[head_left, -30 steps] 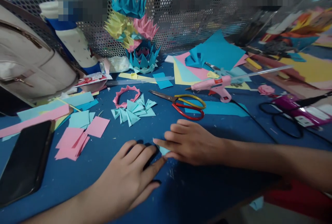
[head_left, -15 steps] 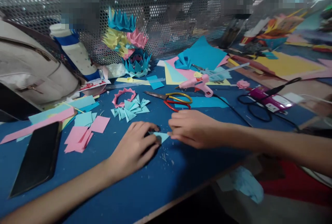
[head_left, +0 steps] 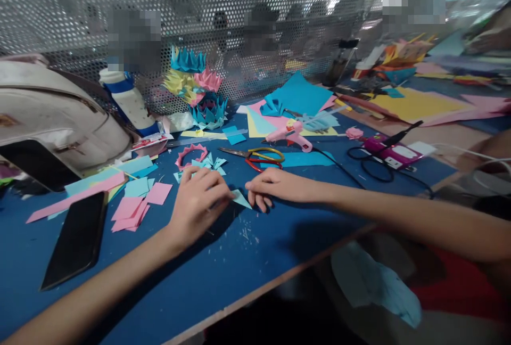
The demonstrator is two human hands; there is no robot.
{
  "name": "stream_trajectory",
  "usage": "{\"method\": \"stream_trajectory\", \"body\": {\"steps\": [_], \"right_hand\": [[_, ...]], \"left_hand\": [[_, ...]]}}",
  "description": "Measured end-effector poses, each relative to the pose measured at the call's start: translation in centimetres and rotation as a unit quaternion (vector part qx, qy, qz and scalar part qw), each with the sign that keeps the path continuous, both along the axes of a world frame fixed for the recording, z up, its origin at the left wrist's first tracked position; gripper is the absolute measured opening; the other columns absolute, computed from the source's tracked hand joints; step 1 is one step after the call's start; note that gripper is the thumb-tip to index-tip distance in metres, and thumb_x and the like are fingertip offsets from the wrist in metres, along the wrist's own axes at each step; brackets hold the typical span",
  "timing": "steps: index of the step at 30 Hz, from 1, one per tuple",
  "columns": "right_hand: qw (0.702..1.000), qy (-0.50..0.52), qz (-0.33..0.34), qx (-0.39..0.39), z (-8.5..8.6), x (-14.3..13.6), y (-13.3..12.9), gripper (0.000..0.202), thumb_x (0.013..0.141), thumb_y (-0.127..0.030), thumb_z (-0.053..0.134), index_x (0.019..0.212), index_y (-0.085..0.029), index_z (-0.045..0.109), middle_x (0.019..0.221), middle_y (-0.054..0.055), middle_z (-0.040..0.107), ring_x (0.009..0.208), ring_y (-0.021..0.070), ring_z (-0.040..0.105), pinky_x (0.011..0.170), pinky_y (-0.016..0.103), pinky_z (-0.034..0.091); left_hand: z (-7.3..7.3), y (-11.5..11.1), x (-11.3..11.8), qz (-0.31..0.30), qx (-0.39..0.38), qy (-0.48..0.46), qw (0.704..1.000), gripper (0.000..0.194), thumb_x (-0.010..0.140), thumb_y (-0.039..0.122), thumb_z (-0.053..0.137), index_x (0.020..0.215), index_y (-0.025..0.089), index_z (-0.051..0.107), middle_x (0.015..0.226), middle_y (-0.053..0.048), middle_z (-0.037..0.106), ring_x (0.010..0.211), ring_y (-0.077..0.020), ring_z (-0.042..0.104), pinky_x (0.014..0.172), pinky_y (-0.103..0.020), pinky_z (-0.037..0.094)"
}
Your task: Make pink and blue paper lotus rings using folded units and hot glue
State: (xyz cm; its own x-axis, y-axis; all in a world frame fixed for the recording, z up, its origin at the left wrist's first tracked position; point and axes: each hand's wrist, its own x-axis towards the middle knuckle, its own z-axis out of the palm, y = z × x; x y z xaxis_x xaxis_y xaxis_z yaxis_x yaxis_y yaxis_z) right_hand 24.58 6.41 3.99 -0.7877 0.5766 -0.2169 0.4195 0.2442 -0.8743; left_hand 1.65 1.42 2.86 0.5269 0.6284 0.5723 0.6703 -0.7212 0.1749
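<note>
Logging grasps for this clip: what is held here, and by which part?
A small light-blue folded paper piece: left hand pinches its left end, right hand touches its right tip.

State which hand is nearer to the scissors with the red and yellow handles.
Right. The right hand lies just in front of the scissors; the left hand is farther off, to their left.

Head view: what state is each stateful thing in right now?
Left hand: pinching the paper piece.
Right hand: fingertips at the piece's other end.
Paper piece: folded, pointed.
Scissors: lying shut.
Phone: screen dark.
Glue gun: lying on paper, cord attached.
</note>
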Motion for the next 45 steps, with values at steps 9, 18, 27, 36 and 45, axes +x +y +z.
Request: {"method": "stream_trajectory", "body": {"steps": [9, 18, 27, 36, 45], "right_hand": [[0.989, 0.092, -0.035, -0.111, 0.4, -0.9, -2.3, 0.033, 0.080, -0.048, 0.069, 0.082, -0.015, 0.063, 0.068, -0.001, 0.064, 0.053, 0.0069, 0.053, 0.053, 0.020, 0.043], [0.990, 0.109, -0.011, -0.094, 0.8, -1.0, -2.8, 0.025, 0.083, -0.036, 0.067, 0.074, -0.015, 0.058, 0.064, -0.002, 0.059, 0.059, 0.0085, 0.057, 0.058, 0.021, 0.046], [0.995, 0.091, -0.022, -0.035, 0.2, 0.6, -2.9, 0.023, 0.085, -0.033, 0.063, 0.073, -0.017, 0.053, 0.065, -0.002, 0.058, 0.062, 0.0104, 0.059, 0.060, 0.023, 0.046], [0.992, 0.084, -0.031, 0.089, -0.1, -0.2, -2.8, 0.023, 0.088, -0.034, 0.060, 0.075, -0.016, 0.057, 0.068, -0.001, 0.062, 0.062, 0.0100, 0.058, 0.061, 0.023, 0.043], [0.981, 0.158, -0.098, -0.062, -1.2, -0.6, -1.9, 0.033, 0.074, -0.032, 0.074, 0.098, -0.016, 0.059, 0.071, -0.002, 0.064, 0.063, 0.0118, 0.062, 0.063, 0.026, 0.048]], "left_hand": [[1.4, -2.3, -0.7, -0.034, 0.287, 0.095, 0.953, 0.017, 0.088, 0.011, 0.062, 0.077, 0.024, 0.064, 0.070, 0.006, 0.072, 0.066, -0.0155, 0.058, 0.074, -0.037, 0.033], [2.6, -2.6, -1.6, -0.049, 0.341, 0.125, 0.931, 0.017, 0.083, 0.014, 0.070, 0.076, 0.029, 0.065, 0.076, 0.009, 0.074, 0.068, -0.0160, 0.061, 0.071, -0.036, 0.033], [2.7, -1.0, -3.6, 0.060, 0.232, 0.038, 0.970, 0.013, 0.084, 0.016, 0.070, 0.080, 0.027, 0.065, 0.078, 0.003, 0.072, 0.074, -0.0183, 0.061, 0.079, -0.040, 0.038], [0.7, -1.1, 0.3, -0.013, -0.433, -0.263, 0.862, 0.020, 0.081, 0.030, 0.068, 0.094, 0.017, 0.062, 0.076, -0.001, 0.065, 0.070, -0.0155, 0.064, 0.064, -0.027, 0.050], [0.4, -1.5, 0.4, -0.023, -0.316, -0.218, 0.923, 0.017, 0.086, 0.029, 0.066, 0.099, 0.018, 0.065, 0.094, -0.005, 0.068, 0.074, -0.0147, 0.061, 0.070, -0.030, 0.052]]}}
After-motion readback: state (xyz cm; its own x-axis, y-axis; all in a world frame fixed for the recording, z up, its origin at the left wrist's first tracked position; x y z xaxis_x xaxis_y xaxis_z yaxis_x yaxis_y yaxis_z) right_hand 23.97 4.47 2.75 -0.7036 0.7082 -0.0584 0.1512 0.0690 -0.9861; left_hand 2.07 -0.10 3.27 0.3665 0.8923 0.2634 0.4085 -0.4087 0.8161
